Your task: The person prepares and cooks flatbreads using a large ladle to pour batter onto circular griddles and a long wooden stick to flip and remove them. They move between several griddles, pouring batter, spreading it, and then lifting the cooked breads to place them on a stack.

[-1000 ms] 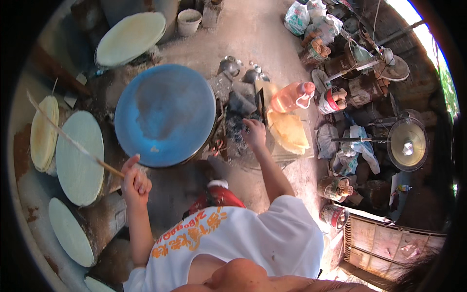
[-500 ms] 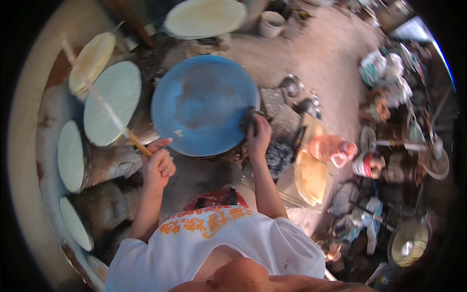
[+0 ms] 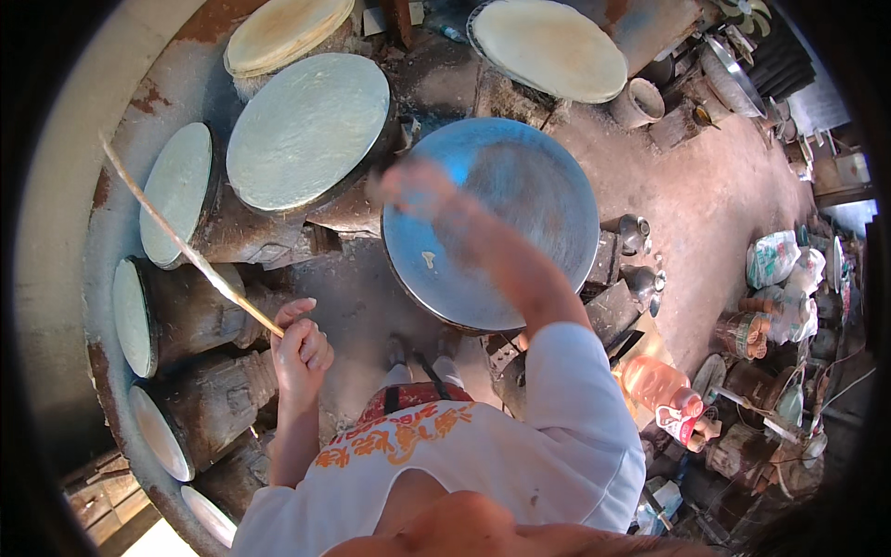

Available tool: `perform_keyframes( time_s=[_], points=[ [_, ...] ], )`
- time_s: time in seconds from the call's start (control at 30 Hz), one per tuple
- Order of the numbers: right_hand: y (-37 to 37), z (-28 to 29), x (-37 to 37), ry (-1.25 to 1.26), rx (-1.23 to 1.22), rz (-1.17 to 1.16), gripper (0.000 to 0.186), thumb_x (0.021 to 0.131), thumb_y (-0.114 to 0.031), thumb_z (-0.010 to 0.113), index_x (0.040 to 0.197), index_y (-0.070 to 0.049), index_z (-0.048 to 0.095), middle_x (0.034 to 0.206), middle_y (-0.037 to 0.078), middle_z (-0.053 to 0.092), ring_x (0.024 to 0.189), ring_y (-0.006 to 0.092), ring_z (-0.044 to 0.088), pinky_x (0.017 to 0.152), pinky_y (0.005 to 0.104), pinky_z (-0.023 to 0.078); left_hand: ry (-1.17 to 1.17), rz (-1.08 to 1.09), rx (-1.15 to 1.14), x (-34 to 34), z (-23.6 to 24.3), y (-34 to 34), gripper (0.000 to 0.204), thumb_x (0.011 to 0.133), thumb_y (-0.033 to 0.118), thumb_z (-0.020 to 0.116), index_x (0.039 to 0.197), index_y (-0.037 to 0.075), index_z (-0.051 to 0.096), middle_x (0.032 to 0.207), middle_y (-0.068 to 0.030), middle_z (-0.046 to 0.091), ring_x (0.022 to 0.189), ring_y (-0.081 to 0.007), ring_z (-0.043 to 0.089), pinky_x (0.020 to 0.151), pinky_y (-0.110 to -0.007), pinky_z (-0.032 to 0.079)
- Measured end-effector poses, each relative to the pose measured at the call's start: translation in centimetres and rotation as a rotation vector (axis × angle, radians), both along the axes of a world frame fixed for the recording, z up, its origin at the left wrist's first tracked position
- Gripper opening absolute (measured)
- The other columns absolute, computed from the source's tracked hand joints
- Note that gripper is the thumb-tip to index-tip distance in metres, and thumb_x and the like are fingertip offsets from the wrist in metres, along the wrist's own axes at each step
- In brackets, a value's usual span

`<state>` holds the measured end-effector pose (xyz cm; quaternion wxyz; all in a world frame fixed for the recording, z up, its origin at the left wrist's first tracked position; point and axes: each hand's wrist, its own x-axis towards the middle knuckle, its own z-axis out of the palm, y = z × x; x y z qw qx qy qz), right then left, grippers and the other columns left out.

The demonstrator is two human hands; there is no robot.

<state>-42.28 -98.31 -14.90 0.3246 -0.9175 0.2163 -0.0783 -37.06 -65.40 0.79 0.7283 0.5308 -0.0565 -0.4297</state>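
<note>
My left hand (image 3: 303, 355) is closed around the brown end of a long thin wooden stick (image 3: 181, 243). Whitish residue coats part of the stick, which slants up to the left over the round griddles. My right hand (image 3: 418, 188), smeared by motion, is over the left side of a large round griddle (image 3: 543, 241) with a bluish sheen. Its fingers are too blurred to show whether they hold anything. A small pale scrap (image 3: 428, 260) lies on the griddle's lower left. To the left, a wide griddle carries a pale, thin round pancake (image 3: 306, 130).
More pale rounds (image 3: 176, 195) sit on griddles along the curved wall at left. Stacked flat pancakes (image 3: 288, 32) lie at the upper left, and another pale round (image 3: 552, 46) at the back. A pinkish plastic jug (image 3: 661, 385), metal pots (image 3: 634, 232) and a bucket (image 3: 638, 102) stand at right.
My right hand has swept from the griddle's right edge to its left side; the dark pad it held is no longer distinct. The view has swung left. My left hand keeps the stick.
</note>
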Motion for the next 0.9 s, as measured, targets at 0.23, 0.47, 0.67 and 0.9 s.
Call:
perform_keyframes(
  time_s=[0.23, 0.47, 0.67, 0.9],
  points=[
    [14.0, 3.5, -11.9, -0.411, -0.194, 0.389, 0.008, 0.077, -0.015, 0.056, 0.083, -0.012, 0.060, 0.078, 0.007, 0.058, 0.081, 0.0244, 0.061, 0.066, 0.0396, 0.049, 0.029, 0.044, 0.009, 1.2, -0.6, 2.6, 0.023, 0.091, 0.007, 0.040, 0.107, 0.007, 0.055, 0.047, 0.0041, 0.027, 0.036, -0.0060, 0.025, 0.035, -0.023, 0.024],
    [12.1, 2.3, -1.6, 0.014, -0.170, 0.355, 0.006, 0.075, -0.014, 0.058, 0.071, -0.009, 0.058, 0.082, 0.011, 0.062, 0.080, 0.0274, 0.062, 0.067, 0.0415, 0.049, 0.098, -0.127, -0.131, -1.0, 0.4, -0.3, 0.022, 0.089, 0.007, 0.042, 0.107, 0.008, 0.056, 0.047, 0.0045, 0.027, 0.034, -0.0061, 0.023, 0.034, -0.024, 0.025],
    [15.7, 1.7, -25.4, -0.326, -0.300, -0.299, 0.022, 0.082, -0.008, 0.058, 0.102, -0.010, 0.066, 0.105, 0.013, 0.065, 0.100, 0.0291, 0.061, 0.086, 0.0383, 0.050, 0.093, -0.236, -0.114, -0.9, -0.4, 2.0, 0.024, 0.089, 0.004, 0.041, 0.106, 0.008, 0.056, 0.047, 0.0048, 0.027, 0.034, -0.0057, 0.025, 0.033, -0.024, 0.026],
    [15.3, 0.8, -24.9, -0.619, -0.211, -0.908, 0.021, 0.083, -0.009, 0.056, 0.102, -0.009, 0.064, 0.100, 0.009, 0.065, 0.093, 0.0240, 0.062, 0.083, 0.0373, 0.050, 0.186, -0.480, -0.169, -4.4, -0.8, -1.7, 0.023, 0.090, 0.007, 0.041, 0.108, 0.008, 0.057, 0.046, 0.0052, 0.028, 0.032, -0.0063, 0.024, 0.031, -0.023, 0.025]
  ],
)
